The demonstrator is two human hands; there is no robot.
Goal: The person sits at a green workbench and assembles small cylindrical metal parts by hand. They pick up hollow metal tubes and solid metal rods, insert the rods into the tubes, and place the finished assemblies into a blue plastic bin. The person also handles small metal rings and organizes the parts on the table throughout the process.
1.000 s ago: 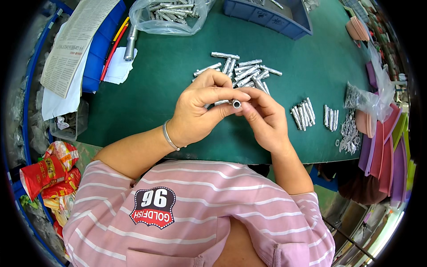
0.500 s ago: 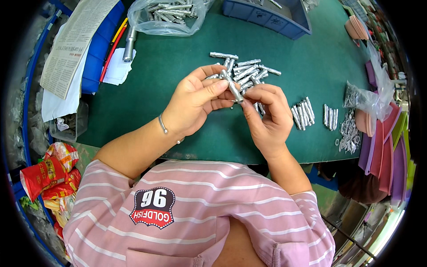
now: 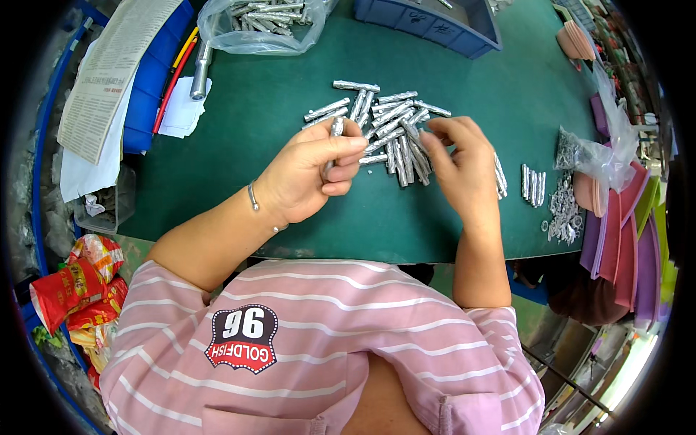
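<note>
One metal tube (image 3: 337, 127) is clamped in the left hand (image 3: 304, 165) in the head view; the right hand (image 3: 464, 163) reaches the tube pile (image 3: 404, 161), whether pinching I cannot tell. Light fingertip contact should keep neighbours undisturbed.
</note>
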